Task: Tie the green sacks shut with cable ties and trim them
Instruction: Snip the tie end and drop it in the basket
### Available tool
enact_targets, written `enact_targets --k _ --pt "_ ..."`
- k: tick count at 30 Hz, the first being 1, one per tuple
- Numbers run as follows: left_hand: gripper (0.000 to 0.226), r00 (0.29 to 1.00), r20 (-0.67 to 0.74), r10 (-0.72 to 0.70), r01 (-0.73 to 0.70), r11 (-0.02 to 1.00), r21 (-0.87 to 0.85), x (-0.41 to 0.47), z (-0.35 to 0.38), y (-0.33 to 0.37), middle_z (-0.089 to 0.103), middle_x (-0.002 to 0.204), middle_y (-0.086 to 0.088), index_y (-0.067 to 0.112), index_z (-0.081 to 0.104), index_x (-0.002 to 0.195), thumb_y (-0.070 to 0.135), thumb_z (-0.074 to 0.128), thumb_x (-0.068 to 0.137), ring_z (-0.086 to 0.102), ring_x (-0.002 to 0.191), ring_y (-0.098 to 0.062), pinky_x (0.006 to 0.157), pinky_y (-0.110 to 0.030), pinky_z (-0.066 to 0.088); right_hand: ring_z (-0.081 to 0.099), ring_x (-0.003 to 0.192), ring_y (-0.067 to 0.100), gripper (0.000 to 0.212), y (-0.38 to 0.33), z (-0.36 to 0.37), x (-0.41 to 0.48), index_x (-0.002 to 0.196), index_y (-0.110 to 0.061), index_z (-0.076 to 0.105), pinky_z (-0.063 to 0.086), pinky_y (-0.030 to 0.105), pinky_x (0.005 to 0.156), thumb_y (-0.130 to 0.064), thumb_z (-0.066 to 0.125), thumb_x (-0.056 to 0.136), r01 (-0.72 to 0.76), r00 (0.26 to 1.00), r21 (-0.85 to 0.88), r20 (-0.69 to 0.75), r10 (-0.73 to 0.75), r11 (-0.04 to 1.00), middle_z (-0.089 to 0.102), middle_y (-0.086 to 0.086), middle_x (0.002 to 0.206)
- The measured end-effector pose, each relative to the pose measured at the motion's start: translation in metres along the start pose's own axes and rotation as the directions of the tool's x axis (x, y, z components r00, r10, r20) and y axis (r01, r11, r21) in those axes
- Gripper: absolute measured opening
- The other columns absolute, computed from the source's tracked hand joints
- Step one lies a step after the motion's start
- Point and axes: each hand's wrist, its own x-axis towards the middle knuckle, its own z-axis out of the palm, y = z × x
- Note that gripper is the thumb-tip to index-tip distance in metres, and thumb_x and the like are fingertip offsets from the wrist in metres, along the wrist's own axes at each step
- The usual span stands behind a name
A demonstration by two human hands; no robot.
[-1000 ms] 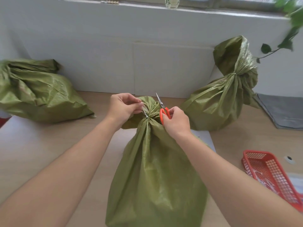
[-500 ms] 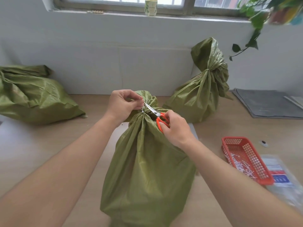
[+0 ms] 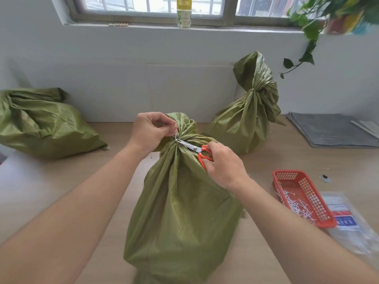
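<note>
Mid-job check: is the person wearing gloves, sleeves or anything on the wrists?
No. The left hand and right hand are gloveless, with no rings visible. The left arm and right arm are bare to the frame's edge: no sleeves, watch or bands in view.

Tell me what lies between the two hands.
Head view: the gathered neck of the green woven sack, with blades of the orange-handled scissors reaching across it.

A plain indoor workroom: wooden table (image 3: 61, 181) against a white wall, barred window (image 3: 155, 7), bottle (image 3: 184, 12) on the sill, trailing houseplant (image 3: 311, 27).
</note>
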Motion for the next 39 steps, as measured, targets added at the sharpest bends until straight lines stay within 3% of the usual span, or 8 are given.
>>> enact_targets --k 20,25,32,39 --pt "0.013 1.000 -0.027 0.009 -0.010 0.999 -0.045 -0.016 0.004 0.011 0.078 0.089 -0.020 0.001 0.077 0.085 -0.006 0.084 0.078 0.078 0.083 -0.032 0.074 -0.037 0.065 0.061 0.095 0.021 0.022 -0.010 -0.010 -0.007 0.109 -0.018 0.059 0.050 0.034 0.072 -0.037 0.060 0.097 0.013 0.992 -0.087 -0.126 -0.024 0.996 0.066 -0.001 0.104" --pt "0.012 1.000 -0.013 0.020 -0.021 0.999 -0.046 -0.019 0.004 0.014 0.078 0.089 -0.019 0.002 0.078 0.085 -0.006 0.084 0.078 0.078 0.083 -0.035 0.075 -0.040 0.065 0.060 0.094 0.019 0.021 -0.012 -0.010 -0.008 0.109 -0.020 0.059 0.052 0.033 0.073 -0.036 0.061 0.096 0.032 0.991 -0.085 -0.127 -0.043 0.996 0.066 -0.003 0.104" --pt "0.013 0.999 -0.030 0.010 -0.011 0.999 -0.031 -0.024 0.002 0.018 0.078 0.090 -0.021 -0.004 0.076 0.089 -0.007 0.084 0.078 0.078 0.084 -0.033 0.072 -0.033 0.065 0.058 0.089 0.019 0.023 -0.003 -0.013 -0.017 0.104 -0.021 0.058 0.052 0.033 0.074 -0.040 0.063 0.092 0.020 0.991 -0.070 -0.134 -0.029 0.997 0.064 -0.004 0.099" --pt "0.012 1.000 -0.009 0.028 -0.029 0.999 -0.028 -0.029 0.006 0.022 0.078 0.088 -0.018 -0.002 0.077 0.087 -0.007 0.084 0.079 0.078 0.083 -0.034 0.075 -0.039 0.065 0.056 0.091 0.017 0.023 -0.011 -0.016 -0.018 0.106 -0.021 0.058 0.048 0.029 0.076 -0.039 0.062 0.093 0.058 0.989 -0.068 -0.134 -0.067 0.996 0.064 -0.004 0.101"
